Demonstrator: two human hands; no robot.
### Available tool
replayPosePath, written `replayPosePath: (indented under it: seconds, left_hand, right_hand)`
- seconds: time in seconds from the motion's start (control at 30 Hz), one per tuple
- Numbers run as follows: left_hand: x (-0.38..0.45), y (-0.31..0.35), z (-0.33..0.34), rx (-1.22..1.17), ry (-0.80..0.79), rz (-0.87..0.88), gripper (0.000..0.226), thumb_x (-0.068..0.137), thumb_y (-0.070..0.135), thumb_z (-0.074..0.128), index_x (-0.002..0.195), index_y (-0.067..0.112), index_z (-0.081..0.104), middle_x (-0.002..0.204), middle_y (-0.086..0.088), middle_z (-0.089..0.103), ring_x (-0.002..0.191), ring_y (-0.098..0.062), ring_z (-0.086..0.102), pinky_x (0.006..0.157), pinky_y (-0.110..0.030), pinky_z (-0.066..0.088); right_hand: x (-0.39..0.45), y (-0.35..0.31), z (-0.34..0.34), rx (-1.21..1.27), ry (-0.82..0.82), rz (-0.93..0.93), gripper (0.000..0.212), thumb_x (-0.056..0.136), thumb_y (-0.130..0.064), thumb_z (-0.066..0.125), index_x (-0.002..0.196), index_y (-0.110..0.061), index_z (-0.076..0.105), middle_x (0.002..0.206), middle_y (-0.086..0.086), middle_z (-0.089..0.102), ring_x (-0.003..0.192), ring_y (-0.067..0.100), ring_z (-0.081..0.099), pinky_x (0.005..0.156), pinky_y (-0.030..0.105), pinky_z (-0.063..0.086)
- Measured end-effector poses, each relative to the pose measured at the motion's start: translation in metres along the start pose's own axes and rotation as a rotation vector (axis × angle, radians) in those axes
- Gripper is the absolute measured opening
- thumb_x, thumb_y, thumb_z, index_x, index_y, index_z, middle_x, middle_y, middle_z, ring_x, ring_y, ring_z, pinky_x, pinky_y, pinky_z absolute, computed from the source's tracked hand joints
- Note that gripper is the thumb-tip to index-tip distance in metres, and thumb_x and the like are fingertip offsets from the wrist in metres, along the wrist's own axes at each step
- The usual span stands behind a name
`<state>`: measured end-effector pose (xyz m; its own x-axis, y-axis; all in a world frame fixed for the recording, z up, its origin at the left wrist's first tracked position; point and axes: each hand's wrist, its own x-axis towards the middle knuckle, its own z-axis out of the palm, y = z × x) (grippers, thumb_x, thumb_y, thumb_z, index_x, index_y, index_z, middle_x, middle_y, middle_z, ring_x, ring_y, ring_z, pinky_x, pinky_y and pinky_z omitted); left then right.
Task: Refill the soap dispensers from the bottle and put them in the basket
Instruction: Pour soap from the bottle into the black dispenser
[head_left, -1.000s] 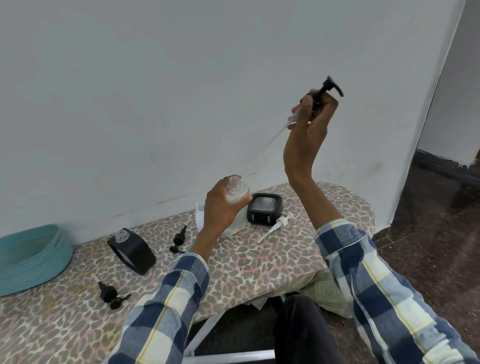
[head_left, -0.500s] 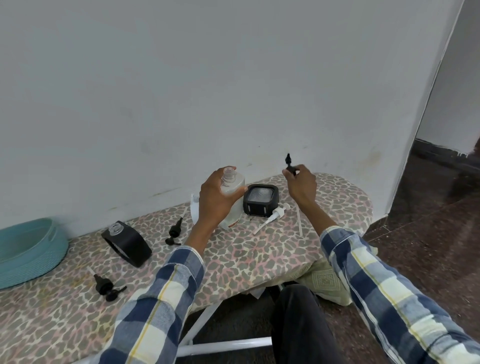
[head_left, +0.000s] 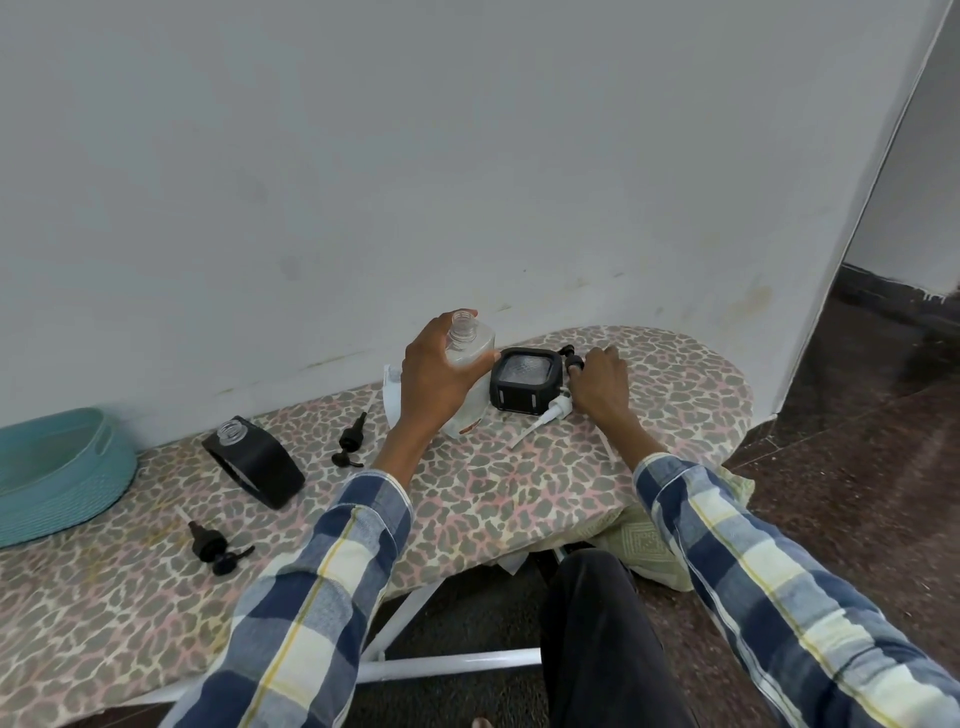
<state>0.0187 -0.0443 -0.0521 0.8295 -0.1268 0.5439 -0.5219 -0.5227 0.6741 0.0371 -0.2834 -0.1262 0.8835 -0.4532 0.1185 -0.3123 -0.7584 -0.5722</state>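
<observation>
Nothing here can be read from where I stand. The clear bottle (head_left: 470, 364) has a small reddish mark low on its side, too blurred to make out.

Bare board (head_left: 493, 483) between sleeves

Clear uncapped dispenser (head_left: 470, 358) upright; teal basket (head_left: 57, 470) (far left)

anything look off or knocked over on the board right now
No spill shows. The black dispenser lies tipped on its side with its neck open. Three pumps lie loose on the board: two black, one white. The left hand holds the uncapped clear bottle.
</observation>
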Motion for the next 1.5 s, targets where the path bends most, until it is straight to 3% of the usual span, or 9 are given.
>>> replayPosePath:
  seconds: [0.2, 0.37, 0.5, 0.87, 1.07, 1.17, 1.23, 1.33, 1.5]
  left_hand:
    - [0.002, 0.001, -0.004, 0.028, 0.005, -0.013, 0.058, 0.083, 0.043, 0.093, 0.134, 0.028, 0.069, 0.122, 0.011, 0.073, 0.107, -0.012, 0.068, 0.096, -0.033, 0.055]
    - [0.005, 0.001, -0.01, 0.165, -0.033, -0.044, 0.064, 0.087, 0.055, 0.085, 0.141, 0.029, 0.063, 0.131, 0.007, 0.069, 0.118, -0.018, 0.066, 0.096, -0.04, 0.054]
    - [0.003, 0.003, -0.013, 0.31, -0.041, -0.026, 0.071, 0.093, 0.062, 0.076, 0.144, 0.018, 0.056, 0.133, -0.001, 0.062, 0.12, -0.023, 0.061, 0.086, -0.032, 0.044]
    - [-0.015, -0.009, -0.025, 0.269, -0.07, -0.022, 0.081, 0.099, 0.052, 0.073, 0.161, 0.017, 0.034, 0.154, -0.007, 0.045, 0.139, -0.027, 0.047, 0.105, -0.052, 0.052]
    - [-0.029, 0.002, -0.031, 0.228, 0.069, 0.051, 0.08, 0.104, 0.04, 0.07, 0.166, 0.015, 0.025, 0.164, -0.006, 0.033, 0.149, -0.023, 0.036, 0.1, -0.031, 0.044]
    - [-0.038, 0.013, -0.033, 0.263, 0.247, 0.157, 0.063, 0.105, 0.03, 0.067, 0.157, 0.01, 0.038, 0.155, -0.009, 0.041, 0.142, -0.024, 0.043, 0.101, -0.024, 0.043]
    - [-0.044, 0.019, -0.032, 0.279, 0.313, 0.226, 0.052, 0.104, 0.023, 0.066, 0.15, 0.009, 0.046, 0.147, -0.009, 0.047, 0.133, -0.025, 0.047, 0.107, -0.033, 0.045]
    - [-0.054, 0.026, -0.027, 0.222, 0.248, 0.287, 0.042, 0.105, 0.021, 0.063, 0.144, 0.011, 0.05, 0.139, -0.003, 0.048, 0.119, -0.022, 0.053, 0.099, -0.043, 0.053]
    - [-0.075, 0.03, -0.021, 0.054, 0.157, 0.113, 0.05, 0.104, 0.042, 0.068, 0.145, 0.022, 0.047, 0.127, 0.006, 0.053, 0.098, -0.01, 0.058, 0.074, -0.024, 0.052]
  right_hand:
    - [-0.022, -0.023, -0.01, 0.051, 0.143, -0.186, 0.039, 0.105, -0.03, 0.06, 0.134, -0.005, 0.06, 0.141, 0.018, 0.049, 0.135, 0.041, 0.041, 0.106, 0.058, 0.043]
    - [-0.033, -0.04, -0.007, 0.063, -0.026, -0.328, 0.069, 0.094, -0.052, 0.069, 0.15, -0.017, 0.048, 0.149, 0.011, 0.044, 0.143, 0.035, 0.033, 0.115, 0.055, 0.032]
    - [-0.033, -0.044, -0.001, -0.044, -0.139, -0.391, 0.1, 0.08, -0.061, 0.08, 0.159, -0.022, 0.034, 0.157, 0.009, 0.038, 0.146, 0.035, 0.029, 0.119, 0.053, 0.024]
    - [-0.023, -0.043, 0.003, -0.103, -0.169, -0.332, 0.105, 0.072, -0.052, 0.092, 0.155, -0.018, 0.037, 0.147, 0.015, 0.042, 0.14, 0.038, 0.036, 0.115, 0.051, 0.034]
    - [-0.042, -0.042, -0.009, 0.086, 0.014, -0.419, 0.114, 0.064, -0.031, 0.098, 0.156, -0.016, 0.033, 0.144, 0.01, 0.034, 0.136, 0.033, 0.035, 0.109, 0.052, 0.048]
    - [-0.053, -0.042, -0.021, 0.163, 0.101, -0.463, 0.116, 0.065, -0.026, 0.099, 0.158, -0.011, 0.03, 0.149, 0.009, 0.032, 0.137, 0.032, 0.034, 0.11, 0.049, 0.047]
    - [-0.063, -0.04, -0.029, 0.211, 0.135, -0.514, 0.118, 0.067, -0.026, 0.099, 0.159, -0.008, 0.029, 0.152, 0.01, 0.031, 0.138, 0.032, 0.033, 0.113, 0.048, 0.044]
    - [-0.085, -0.036, -0.038, 0.28, 0.186, -0.588, 0.118, 0.072, -0.031, 0.097, 0.162, -0.01, 0.025, 0.154, 0.009, 0.029, 0.141, 0.031, 0.032, 0.117, 0.046, 0.039]
    - [-0.127, -0.035, -0.047, 0.357, 0.237, -0.691, 0.115, 0.075, -0.036, 0.095, 0.164, -0.012, 0.026, 0.155, 0.007, 0.029, 0.145, 0.028, 0.032, 0.12, 0.044, 0.036]
